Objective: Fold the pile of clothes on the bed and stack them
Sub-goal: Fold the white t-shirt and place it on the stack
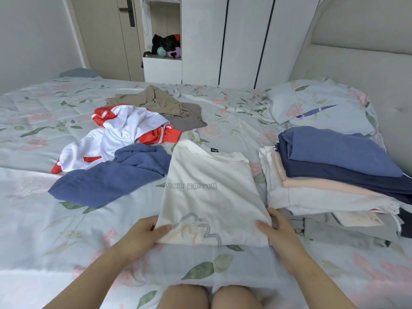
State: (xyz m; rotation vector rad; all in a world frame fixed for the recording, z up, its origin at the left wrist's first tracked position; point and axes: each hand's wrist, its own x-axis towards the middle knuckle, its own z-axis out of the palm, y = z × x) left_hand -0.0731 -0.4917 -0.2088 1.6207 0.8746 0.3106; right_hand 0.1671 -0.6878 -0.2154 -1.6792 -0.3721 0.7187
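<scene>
White T-shirt, folded narrow by the bed's near edge, lower corners pinched by left grip and right grip, thumbs on top; liable to slump open on any lift toward the folded stack at the right edge, through a loose pinch or a hold on the top layer only.

2 hands, 1 shirt, 1 stack

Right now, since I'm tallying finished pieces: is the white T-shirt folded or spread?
Partly folded: the white T-shirt lies as a narrow full-length panel, no sleeves showing; left hand and right hand grip its near hem.
</scene>
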